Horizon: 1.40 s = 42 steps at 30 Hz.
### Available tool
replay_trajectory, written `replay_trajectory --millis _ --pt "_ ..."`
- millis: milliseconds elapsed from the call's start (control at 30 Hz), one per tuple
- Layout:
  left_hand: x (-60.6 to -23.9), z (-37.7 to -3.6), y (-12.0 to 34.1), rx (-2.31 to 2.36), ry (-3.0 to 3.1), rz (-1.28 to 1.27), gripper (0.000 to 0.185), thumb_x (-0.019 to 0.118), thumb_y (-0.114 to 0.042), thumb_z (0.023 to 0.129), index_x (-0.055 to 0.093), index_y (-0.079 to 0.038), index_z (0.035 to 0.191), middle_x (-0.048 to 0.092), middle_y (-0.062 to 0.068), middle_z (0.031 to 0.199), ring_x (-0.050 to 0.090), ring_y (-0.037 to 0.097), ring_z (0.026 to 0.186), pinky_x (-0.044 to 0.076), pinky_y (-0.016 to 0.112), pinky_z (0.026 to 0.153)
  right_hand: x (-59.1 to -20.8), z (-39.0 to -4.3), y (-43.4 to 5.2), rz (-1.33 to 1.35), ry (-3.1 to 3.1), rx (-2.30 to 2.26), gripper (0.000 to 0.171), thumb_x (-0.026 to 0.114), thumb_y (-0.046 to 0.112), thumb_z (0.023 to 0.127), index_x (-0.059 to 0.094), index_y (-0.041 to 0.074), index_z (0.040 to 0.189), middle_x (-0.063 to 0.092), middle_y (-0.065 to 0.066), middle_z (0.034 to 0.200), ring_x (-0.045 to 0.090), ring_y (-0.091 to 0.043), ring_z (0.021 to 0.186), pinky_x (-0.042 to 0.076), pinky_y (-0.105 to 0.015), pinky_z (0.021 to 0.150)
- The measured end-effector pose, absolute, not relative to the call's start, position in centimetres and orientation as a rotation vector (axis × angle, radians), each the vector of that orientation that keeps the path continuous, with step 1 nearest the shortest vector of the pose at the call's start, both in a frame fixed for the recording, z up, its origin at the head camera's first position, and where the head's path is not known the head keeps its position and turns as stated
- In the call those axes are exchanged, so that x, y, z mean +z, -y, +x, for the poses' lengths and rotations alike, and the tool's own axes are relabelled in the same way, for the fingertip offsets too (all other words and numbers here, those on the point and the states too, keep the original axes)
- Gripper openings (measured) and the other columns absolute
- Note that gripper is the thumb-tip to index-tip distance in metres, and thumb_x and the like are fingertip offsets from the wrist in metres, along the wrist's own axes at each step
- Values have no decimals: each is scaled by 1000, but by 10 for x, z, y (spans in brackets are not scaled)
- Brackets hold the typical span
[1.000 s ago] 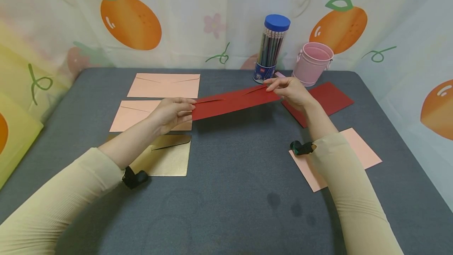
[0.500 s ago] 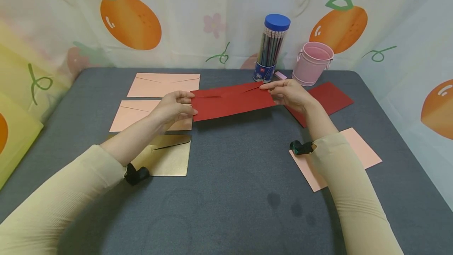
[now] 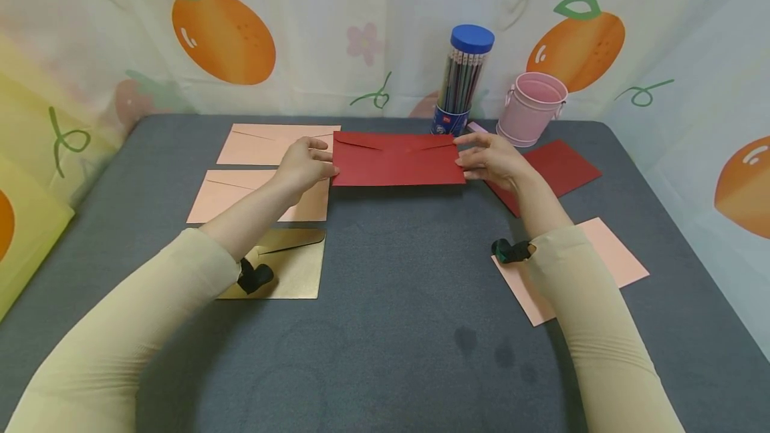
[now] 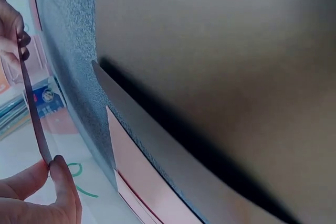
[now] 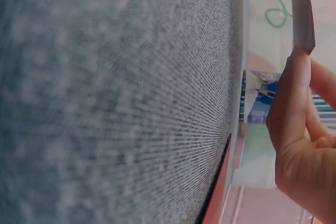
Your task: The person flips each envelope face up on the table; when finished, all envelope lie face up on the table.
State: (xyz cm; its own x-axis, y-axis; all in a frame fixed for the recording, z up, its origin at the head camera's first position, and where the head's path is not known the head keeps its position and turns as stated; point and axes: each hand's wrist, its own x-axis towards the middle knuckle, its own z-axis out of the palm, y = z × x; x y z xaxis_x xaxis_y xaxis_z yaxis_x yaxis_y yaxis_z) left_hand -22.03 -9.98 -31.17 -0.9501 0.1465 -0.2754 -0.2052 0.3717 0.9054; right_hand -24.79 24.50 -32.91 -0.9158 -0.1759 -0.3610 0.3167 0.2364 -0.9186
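Observation:
A red envelope [image 3: 397,162] is held level above the table, its flap side facing up with the flap edge at the far side. My left hand [image 3: 303,169] pinches its left end between thumb and fingers; the left wrist view shows that thumb and finger [image 4: 63,187] on the paper's edge. At the opposite end my right hand [image 3: 493,160] pinches the envelope, as the right wrist view also shows. Under and beside the left arm lie two pink envelopes [image 3: 265,146] and a gold envelope [image 3: 295,266], in a column.
By my right forearm lie another red envelope [image 3: 562,166] and a pink envelope [image 3: 613,252], both angled. At the back stand a blue-lidded tub of pencils [image 3: 463,79] and a pink bucket [image 3: 529,112]. A grey cloth [image 3: 391,326] covers the table.
The red envelope has gone from slanting to straight and has shifted slightly away from me. My left hand has moved up and right with it; my right hand has barely moved.

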Motion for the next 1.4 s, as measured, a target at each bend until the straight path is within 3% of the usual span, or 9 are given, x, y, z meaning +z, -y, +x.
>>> replay_trajectory --millis 200,400,667,767,833,1000,1133,1267,1400 --pt "-317 -227 94 1578 -2369 -87 53 61 -2 94 45 0 144 54 22 135 60 27 112 49 41 109 -327 -249 -245 246 -2145 -1691 59 60 3 95 39 7 149 53 -10 127 66 -2 78 58 -18 66" --pt "-325 -227 92 1546 -2324 -96 60 62 1 92 42 -5 148 53 12 122 56 17 98 50 37 106 -327 -248 -243 299 -2174 -1641 56 60 3 95 42 3 148 52 -14 133 65 -2 72 58 -16 63" --pt "-335 -228 87 1425 -2340 -49 68 61 4 90 36 -6 152 53 8 109 53 14 89 51 21 81 -329 -249 -242 323 -2212 -1626 55 63 0 92 45 0 144 65 5 84 65 -6 72 60 -21 62" --pt "-338 -228 84 1335 -2411 -16 68 61 4 89 35 -3 152 52 7 106 48 15 87 44 18 70 -330 -249 -241 330 -2229 -1598 55 63 0 92 46 1 144 65 3 85 65 -6 72 60 -22 62" --pt "-339 -227 81 1278 -2456 5 66 61 4 90 36 0 151 55 12 112 49 19 95 44 20 72 -331 -249 -241 329 -2254 -1557 55 63 0 91 46 1 143 63 -1 95 64 -4 72 59 -20 62" --pt "-340 -225 74 1207 -2516 25 60 60 2 91 39 5 147 53 22 140 50 32 130 51 37 102 -333 -249 -240 283 -2319 -1445 59 66 -3 89 45 -3 144 54 -17 125 63 -1 70 59 -18 66" --pt "-340 -225 73 1198 -2529 25 59 60 1 92 40 5 147 52 22 143 49 35 134 50 42 107 -332 -248 -238 260 -2350 -1394 62 67 -3 88 44 -3 145 49 -24 144 66 -12 95 61 -25 82" --pt "-340 -225 74 1212 -2521 42 58 58 0 94 38 6 148 50 23 145 47 35 137 49 43 108 -330 -248 -236 258 -2343 -1380 65 66 -2 89 40 -1 148 43 -23 152 53 -26 129 53 -37 102" --pt "-340 -225 74 1267 -2471 82 59 54 1 95 32 8 150 46 23 150 46 34 139 46 43 111 -330 -248 -235 283 -2339 -1383 63 65 -1 90 41 0 148 43 -20 151 54 -23 123 48 -43 108"
